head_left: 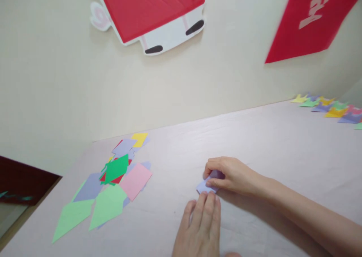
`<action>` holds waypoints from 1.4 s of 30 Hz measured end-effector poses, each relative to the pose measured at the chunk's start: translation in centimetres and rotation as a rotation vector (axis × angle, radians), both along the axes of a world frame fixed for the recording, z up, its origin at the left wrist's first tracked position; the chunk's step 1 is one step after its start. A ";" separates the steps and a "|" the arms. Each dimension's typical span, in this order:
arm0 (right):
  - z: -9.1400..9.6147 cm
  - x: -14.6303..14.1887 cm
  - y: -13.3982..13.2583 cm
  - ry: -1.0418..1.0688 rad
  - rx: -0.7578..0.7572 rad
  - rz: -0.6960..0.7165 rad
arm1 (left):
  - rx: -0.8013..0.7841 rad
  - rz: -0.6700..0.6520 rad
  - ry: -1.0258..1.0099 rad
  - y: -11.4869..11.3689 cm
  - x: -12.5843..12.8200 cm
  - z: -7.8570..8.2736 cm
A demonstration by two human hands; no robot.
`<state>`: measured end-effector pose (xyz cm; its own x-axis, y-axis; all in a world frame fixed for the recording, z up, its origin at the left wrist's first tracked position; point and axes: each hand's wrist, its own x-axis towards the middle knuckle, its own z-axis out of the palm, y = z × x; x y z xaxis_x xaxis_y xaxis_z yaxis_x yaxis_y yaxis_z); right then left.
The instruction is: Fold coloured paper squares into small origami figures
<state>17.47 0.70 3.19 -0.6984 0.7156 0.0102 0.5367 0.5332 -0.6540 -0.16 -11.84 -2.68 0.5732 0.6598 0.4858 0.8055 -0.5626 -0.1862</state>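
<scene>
One lavender paper on the table slants eight to two o'clock, pinched by the right hand from three; the left hand (fingers narrowly spread) touches it from six

"Where is room lying?"
"Bare table is stretching between the paper sheets and the left hand."
"What's blocking?"
"The wall is standing behind; the right forearm is crossing the right side."
</scene>
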 end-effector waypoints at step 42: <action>-1.3 -1.4 -0.9 -0.082 0.004 -0.199 | -0.106 0.187 0.127 -0.2 0.6 -0.3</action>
